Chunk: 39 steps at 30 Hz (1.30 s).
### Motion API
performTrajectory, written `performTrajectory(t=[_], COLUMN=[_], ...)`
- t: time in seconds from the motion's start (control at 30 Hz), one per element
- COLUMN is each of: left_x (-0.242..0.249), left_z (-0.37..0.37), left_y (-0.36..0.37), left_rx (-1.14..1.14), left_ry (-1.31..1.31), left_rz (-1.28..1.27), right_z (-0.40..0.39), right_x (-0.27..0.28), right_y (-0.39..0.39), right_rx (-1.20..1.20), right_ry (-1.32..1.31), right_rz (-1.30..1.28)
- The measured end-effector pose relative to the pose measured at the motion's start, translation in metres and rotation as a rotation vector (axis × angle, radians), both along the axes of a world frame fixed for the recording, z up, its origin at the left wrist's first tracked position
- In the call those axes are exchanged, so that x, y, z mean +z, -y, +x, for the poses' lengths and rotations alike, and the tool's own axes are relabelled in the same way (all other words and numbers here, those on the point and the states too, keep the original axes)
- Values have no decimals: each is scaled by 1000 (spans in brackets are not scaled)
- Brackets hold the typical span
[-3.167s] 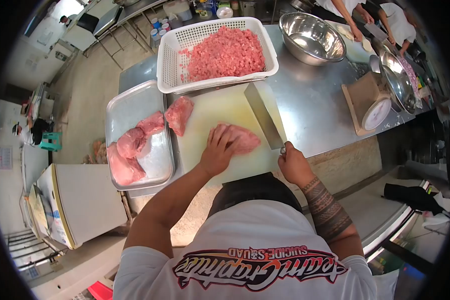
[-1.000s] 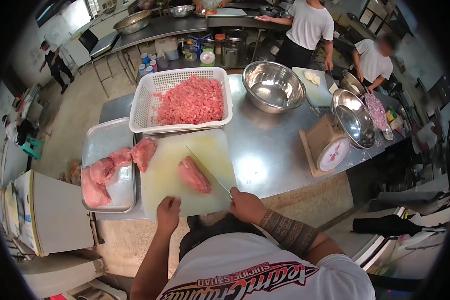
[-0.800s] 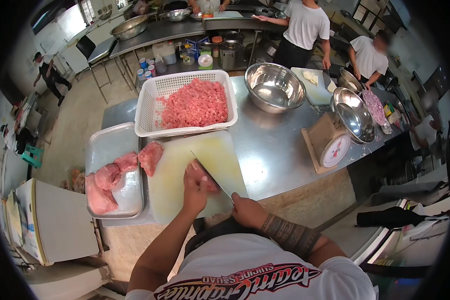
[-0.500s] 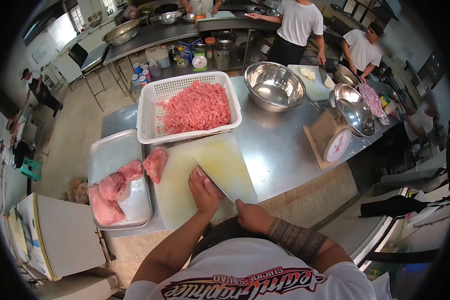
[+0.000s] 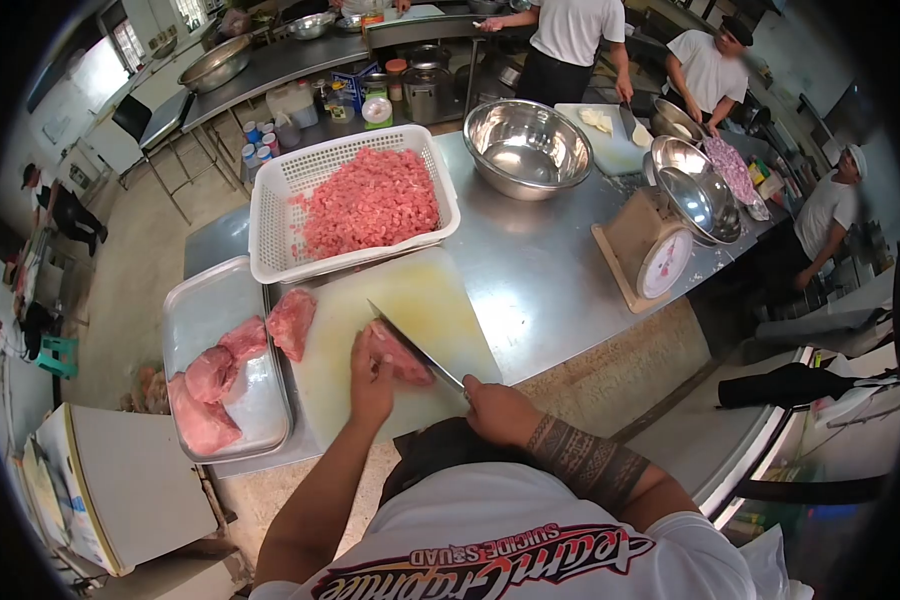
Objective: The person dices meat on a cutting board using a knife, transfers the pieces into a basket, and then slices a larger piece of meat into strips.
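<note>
On the yellow-stained cutting board (image 5: 320, 410), a strip of raw meat (image 5: 402, 358) lies at a slant. My left hand (image 5: 372, 372) grips the meat's left side, fingertips near its far end. A knife (image 5: 425, 357) is in my right hand (image 5: 503, 412), fingers wrapped round its handle. Its blade runs along the meat's right edge, the tip pointing away to the upper left. Another chunk of meat (image 5: 291, 323) rests at the board's left edge. Several bigger pieces (image 5: 210, 374) sit in a metal tray (image 5: 268, 405) to the left.
Diced meat (image 5: 375, 205) fills much of a white perforated basket (image 5: 270, 225) behind the board. A steel bowl (image 5: 527, 150) and a dial scale (image 5: 645, 250) holding metal bowls stand to the right. Co-workers (image 5: 580, 40) work at the far end; others are farther off.
My left hand has shifted left and turned, exposing more of the meat strip. The knife blade now lies along the strip's right edge. The whole view has shifted slightly.
</note>
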<state>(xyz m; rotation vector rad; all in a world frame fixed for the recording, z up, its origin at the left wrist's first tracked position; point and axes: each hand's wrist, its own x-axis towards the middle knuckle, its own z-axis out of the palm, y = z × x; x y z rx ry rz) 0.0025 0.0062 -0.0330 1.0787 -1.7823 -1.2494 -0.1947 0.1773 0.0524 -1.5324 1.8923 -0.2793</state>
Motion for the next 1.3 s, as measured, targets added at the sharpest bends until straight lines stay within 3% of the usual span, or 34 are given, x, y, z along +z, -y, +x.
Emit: performTrajectory(t=[0.07, 0.3, 0.5, 0.7, 0.9, 1.0, 1.1, 1.3], left_x=[8, 21, 24, 30, 37, 49, 57, 77], left_z=[20, 15, 19, 18, 24, 16, 12, 9], left_y=[4, 10, 10, 9, 21, 18, 36, 71], left_rx=[-124, -114, -101, -128, -81, -5, -43, -388], left_ry=[24, 239, 236, 303, 458, 216, 299, 474], left_rz=[95, -98, -46, -181, -482, -88, -293, -451], right_z=[-5, -6, 7, 9, -11, -12, -10, 5], right_x=[-4, 4, -4, -8, -14, -15, -8, -10], right_y=[0, 8, 8, 9, 8, 3, 0, -7], right_rx=[-12, 78, 160, 151, 53, -4, -42, -98], right_ry=[22, -2, -81, -120, -63, -65, -67, -76], right_rz=[3, -9, 2, 12, -18, -8, 3, -11])
